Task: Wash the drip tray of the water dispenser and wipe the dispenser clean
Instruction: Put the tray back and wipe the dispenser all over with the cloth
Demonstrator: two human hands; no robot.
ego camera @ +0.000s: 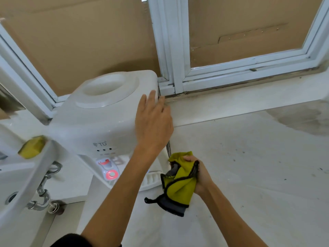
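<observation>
We see left hand (153, 122) flat, fingers straight, on the white dispenser (99, 118) top right edge. Right hand (197, 175) fingers curled round yellow cloth (179, 184), just beside dispenser's lower side, drip tray (151, 180) left of cloth.

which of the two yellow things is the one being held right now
The yellow cloth, bunched in the right hand beside the dispenser. The yellow sponge sits untouched on the sink rim.

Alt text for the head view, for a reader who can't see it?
A left hand rests flat on a white water dispenser standing below a window, while the right hand grips a yellow cloth beside it. A sink with a sponge sits at left.
</observation>
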